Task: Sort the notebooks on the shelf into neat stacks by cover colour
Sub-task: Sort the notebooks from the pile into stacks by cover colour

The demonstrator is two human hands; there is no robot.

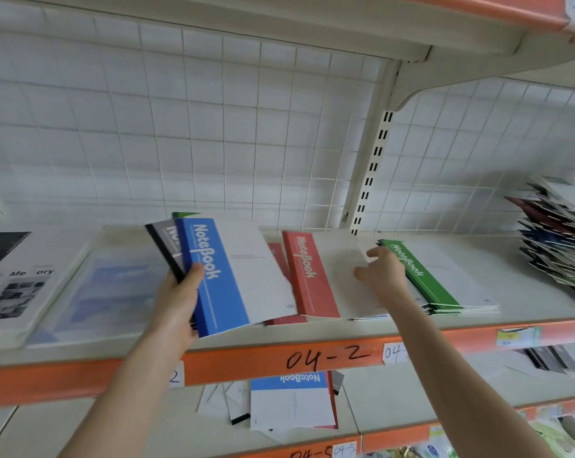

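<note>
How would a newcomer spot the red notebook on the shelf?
Find the orange shelf edge marked 04-2. Just above it, the red notebook lies flat between the blue notebook in the left hand and the green stack by the right hand. Its side band is red; theirs are blue and green.

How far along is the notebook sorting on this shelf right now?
Partly done. A green stack lies squared at the right, with red notebooks beside it, not quite aligned. The left hand grips a mixed bundle, blue on top, grey and green behind; the right hand reaches beside the green stack. That bundle is yet to be sorted.
</note>
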